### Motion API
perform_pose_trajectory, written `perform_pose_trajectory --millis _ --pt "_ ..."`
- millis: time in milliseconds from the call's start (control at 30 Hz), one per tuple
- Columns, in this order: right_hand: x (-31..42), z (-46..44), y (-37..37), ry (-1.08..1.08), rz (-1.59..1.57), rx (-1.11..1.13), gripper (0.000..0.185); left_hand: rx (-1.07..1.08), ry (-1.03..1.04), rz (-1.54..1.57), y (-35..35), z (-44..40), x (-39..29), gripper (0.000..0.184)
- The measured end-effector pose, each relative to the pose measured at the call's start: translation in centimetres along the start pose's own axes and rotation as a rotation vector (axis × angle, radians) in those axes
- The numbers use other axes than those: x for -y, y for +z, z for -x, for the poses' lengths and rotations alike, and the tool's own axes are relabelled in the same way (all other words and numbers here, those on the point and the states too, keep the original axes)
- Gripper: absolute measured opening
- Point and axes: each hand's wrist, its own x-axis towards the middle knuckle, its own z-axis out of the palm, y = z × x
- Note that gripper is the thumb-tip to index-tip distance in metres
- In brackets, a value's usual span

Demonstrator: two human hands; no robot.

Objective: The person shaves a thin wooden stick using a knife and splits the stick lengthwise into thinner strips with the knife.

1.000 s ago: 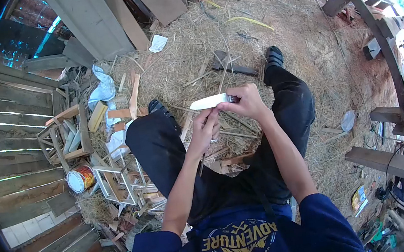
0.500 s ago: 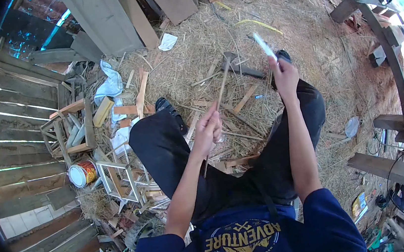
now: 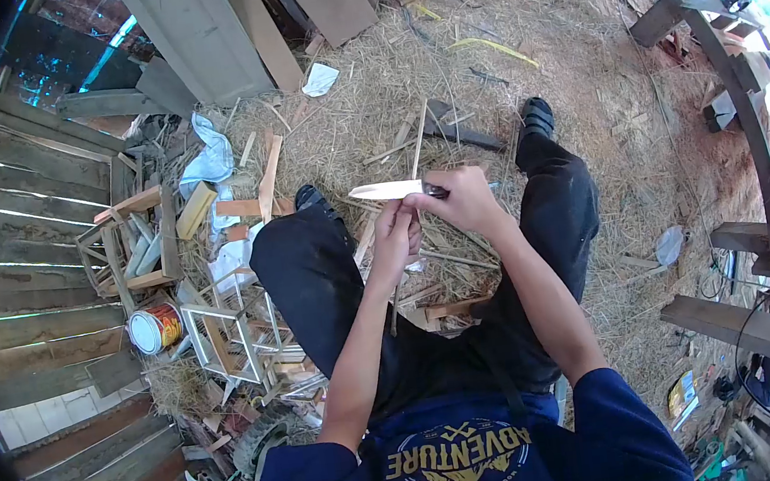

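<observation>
A knife (image 3: 386,191) with a bright blade and a dark handle is gripped in my right hand (image 3: 466,198). Its blade lies sideways across a thin wooden stick (image 3: 419,141), pointing left. My left hand (image 3: 394,242) is wrapped round the stick just below the blade. The stick's far end points up and away, and its near end runs back between my legs. Whether the edge bites into the wood cannot be made out. Beyond the hands, a dark flat piece (image 3: 463,129) lies on the straw-covered ground between my feet.
At left stand a small white frame (image 3: 246,337), a wooden crate (image 3: 166,237) of offcuts and a paint can (image 3: 156,329) on its side. Boards (image 3: 196,39) lean at the back. A wooden bench (image 3: 721,60) stands at right. Wood scraps and straw cover the ground.
My right hand has come down and left with the knife, from above my right knee to the stick. The blade now lies across the stick. My left hand keeps its hold.
</observation>
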Motion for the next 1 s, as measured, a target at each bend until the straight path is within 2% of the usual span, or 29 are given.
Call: perform_pose_trajectory --millis 300,433,567,700,733,800,833,867,900,967,1000 --pt "-1.4 0.1 -0.8 -0.026 0.088 0.03 0.053 0.05 -0.091 0.056 0.1 0.4 -0.2 0.024" --pt "-2.2 0.5 -1.0 -0.026 0.172 0.012 0.056 0.085 -0.118 0.031 0.2 0.3 -0.1 0.017" --pt "-3.2 0.5 -1.5 -0.025 0.2 -0.028 0.053 0.07 -0.165 0.064 1.1 0.9 -1.7 0.019" --pt "-4.5 0.3 -2.3 0.005 0.229 -0.151 0.052 0.072 -0.149 0.072 0.6 1.1 -1.8 0.036" --pt "-4.3 0.3 -3.5 0.192 0.189 -0.136 0.057 0.07 -0.145 0.078 0.7 1.3 -2.0 0.044" --pt "-6.1 0.3 -5.5 0.369 0.32 -0.203 0.057 0.078 -0.166 0.051 0.6 1.9 -2.0 0.048" --pt "-7.3 0.2 -5.7 0.394 0.381 -0.364 0.058 0.081 -0.177 0.036 0.5 2.3 -2.0 0.05" --pt "-8.7 -0.1 -6.8 0.637 0.305 -0.408 0.057 0.085 -0.195 0.074 0.4 2.8 -2.2 0.049" --pt "-9.3 0.1 -8.0 0.66 0.445 -0.476 0.058 0.09 -0.209 0.113 0.4 3.1 -2.4 0.049" --pt "-10.0 0.4 -9.3 0.757 0.379 -0.491 0.06 0.102 -0.188 0.16 -0.1 3.0 -2.7 0.049" --pt "-9.5 0.7 -9.1 0.704 0.388 -0.456 0.061 0.104 -0.152 0.172 -0.7 2.5 -2.6 0.049"
